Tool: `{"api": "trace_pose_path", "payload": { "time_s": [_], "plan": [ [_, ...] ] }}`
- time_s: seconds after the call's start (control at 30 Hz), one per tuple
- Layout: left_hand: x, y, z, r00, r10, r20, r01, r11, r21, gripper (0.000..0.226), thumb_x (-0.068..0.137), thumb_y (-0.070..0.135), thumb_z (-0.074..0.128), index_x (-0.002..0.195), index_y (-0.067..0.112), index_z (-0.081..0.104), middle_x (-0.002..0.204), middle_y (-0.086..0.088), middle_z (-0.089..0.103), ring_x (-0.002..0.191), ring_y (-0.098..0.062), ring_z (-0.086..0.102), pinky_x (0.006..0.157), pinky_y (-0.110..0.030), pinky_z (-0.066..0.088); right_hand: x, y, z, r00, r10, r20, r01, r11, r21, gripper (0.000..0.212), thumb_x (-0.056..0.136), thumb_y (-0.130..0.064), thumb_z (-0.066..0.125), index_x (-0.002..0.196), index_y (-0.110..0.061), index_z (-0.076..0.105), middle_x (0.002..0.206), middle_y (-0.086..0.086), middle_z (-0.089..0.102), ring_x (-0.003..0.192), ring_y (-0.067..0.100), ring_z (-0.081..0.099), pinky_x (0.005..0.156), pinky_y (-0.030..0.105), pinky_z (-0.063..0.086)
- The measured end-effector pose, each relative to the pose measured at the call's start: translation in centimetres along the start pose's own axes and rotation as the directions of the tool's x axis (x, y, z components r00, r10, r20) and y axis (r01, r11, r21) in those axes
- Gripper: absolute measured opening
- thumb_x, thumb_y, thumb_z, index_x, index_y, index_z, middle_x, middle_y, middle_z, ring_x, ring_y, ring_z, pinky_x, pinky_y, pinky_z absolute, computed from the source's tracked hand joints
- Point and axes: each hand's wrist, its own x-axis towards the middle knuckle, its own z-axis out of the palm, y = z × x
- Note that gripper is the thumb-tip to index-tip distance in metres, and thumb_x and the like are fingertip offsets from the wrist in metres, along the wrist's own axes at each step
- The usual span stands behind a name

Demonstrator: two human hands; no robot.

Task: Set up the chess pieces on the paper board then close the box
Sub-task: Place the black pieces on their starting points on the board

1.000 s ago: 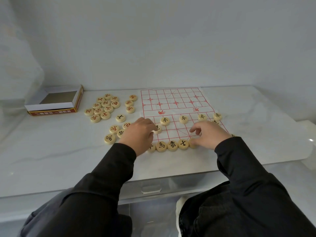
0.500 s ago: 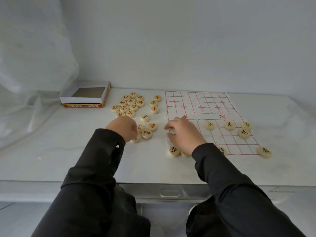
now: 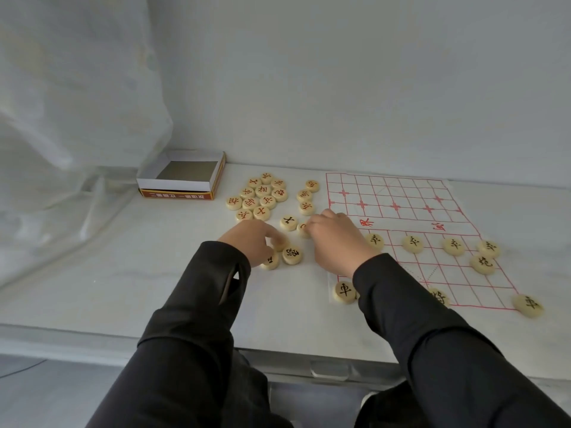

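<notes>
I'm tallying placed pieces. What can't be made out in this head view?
Head view only:
Near row of the paper board: mostly covered by the right sleeve.
Chess piece under the left hand: face hidden.
Red-marked piece at the right hand: mostly covered.
Box label: too small.

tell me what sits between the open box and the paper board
Head view: loose red-lettered chess pieces lie between the open box and paper board.
</notes>
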Motion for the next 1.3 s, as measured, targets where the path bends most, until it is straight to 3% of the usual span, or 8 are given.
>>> {"api": "trace_pose_path", "payload": {
  "time_s": [0.2, 0.33, 0.5, 0.67, 0.8, 0.97, 1.1, 1.3],
  "plan": [
    [0.6, -0.2, -0.2, 0.998, -0.06, 0.003, 0.06, 0.997, 0.041, 0.06, 0.091, 0.001, 0.035, 0.142, 0.034, 0.035, 0.14, -0.008, 0.045, 0.121, -0.022, 0.048, 0.092, -0.023, 0.038, 2.0, -0.8, -0.1, 0.999, -0.031, 0.037, 0.025, 0.989, 0.148, 0.061, 0.084, 0.002, 0.041, 0.142, -0.016, 0.031, 0.145, 0.006, 0.038, 0.137, 0.023, 0.024, 0.115, 0.043, 0.015],
    [0.6, -0.9, -0.5, 0.995, -0.104, -0.009, 0.104, 0.993, 0.051, 0.063, 0.092, 0.0, 0.034, 0.146, 0.032, 0.025, 0.147, -0.008, 0.036, 0.129, -0.025, 0.041, 0.101, -0.027, 0.034, 1.4, -0.9, -0.6, 0.998, -0.016, 0.063, -0.001, 0.969, 0.249, 0.063, 0.084, 0.006, 0.038, 0.142, -0.019, 0.034, 0.146, 0.011, 0.035, 0.139, 0.022, 0.023, 0.118, 0.04, 0.004],
    [0.1, -1.6, -1.1, 0.993, -0.116, 0.012, 0.115, 0.993, 0.027, 0.05, 0.091, 0.006, 0.049, 0.137, 0.025, 0.039, 0.129, -0.007, 0.051, 0.111, -0.022, 0.051, 0.094, -0.027, 0.04, -0.5, 0.0, -0.5, 0.999, 0.033, 0.022, -0.039, 0.897, 0.44, 0.057, 0.088, 0.004, 0.04, 0.137, -0.024, 0.043, 0.139, 0.004, 0.044, 0.129, 0.021, 0.04, 0.107, 0.031, 0.033],
    [-0.6, -0.3, -0.5, 0.985, -0.073, 0.155, 0.068, 0.997, 0.037, 0.053, 0.08, 0.029, 0.071, 0.126, 0.021, 0.049, 0.119, -0.001, 0.054, 0.096, -0.014, 0.048, 0.088, -0.025, 0.044, -0.8, -0.4, 0.2, 0.997, -0.037, 0.072, 0.005, 0.916, 0.401, 0.057, 0.087, -0.025, 0.061, 0.14, -0.023, 0.038, 0.142, -0.004, 0.039, 0.129, 0.015, 0.036, 0.103, 0.029, 0.034],
    [-0.4, -0.2, -0.1, 0.993, -0.067, 0.095, 0.064, 0.997, 0.035, 0.048, 0.076, 0.028, 0.075, 0.118, 0.02, 0.053, 0.11, 0.0, 0.054, 0.092, -0.015, 0.048, 0.085, -0.024, 0.044, -0.7, -0.9, 0.8, 0.994, -0.021, 0.103, -0.017, 0.933, 0.358, 0.064, 0.08, -0.037, 0.068, 0.138, -0.025, 0.042, 0.135, -0.002, 0.042, 0.125, 0.017, 0.039, 0.099, 0.032, 0.04],
    [-0.4, -0.5, -0.3, 0.995, -0.081, 0.065, 0.083, 0.996, -0.025, 0.042, 0.075, 0.025, 0.076, 0.112, 0.017, 0.056, 0.102, 0.001, 0.053, 0.088, -0.016, 0.052, 0.083, -0.025, 0.048, -0.8, -1.6, 0.5, 0.997, -0.029, 0.074, -0.001, 0.926, 0.377, 0.047, 0.082, -0.035, 0.066, 0.126, -0.026, 0.053, 0.126, -0.004, 0.046, 0.11, 0.017, 0.052, 0.084, 0.024, 0.041],
    [-0.4, -0.6, -0.5, 0.988, -0.101, 0.113, 0.108, 0.992, -0.06, 0.041, 0.073, 0.029, 0.078, 0.105, 0.016, 0.056, 0.097, -0.001, 0.058, 0.068, -0.013, 0.055, 0.073, -0.024, 0.051, -1.1, -1.5, 0.3, 0.994, -0.058, 0.092, 0.016, 0.915, 0.402, 0.029, 0.083, -0.027, 0.066, 0.111, -0.026, 0.061, 0.115, -0.003, 0.049, 0.1, 0.018, 0.055, 0.079, 0.024, 0.041],
    [-0.2, -0.8, -0.5, 0.982, -0.108, 0.154, 0.123, 0.988, -0.097, 0.032, 0.073, 0.03, 0.077, 0.091, 0.018, 0.054, 0.081, -0.002, 0.058, 0.06, -0.013, 0.055, 0.056, -0.018, 0.048, -1.6, -0.9, -0.4, 0.995, -0.022, 0.096, -0.023, 0.896, 0.443, 0.031, 0.083, -0.003, 0.055, 0.109, -0.019, 0.061, 0.093, -0.006, 0.052, 0.084, 0.012, 0.048, 0.064, 0.018, 0.035]
  ]
}}
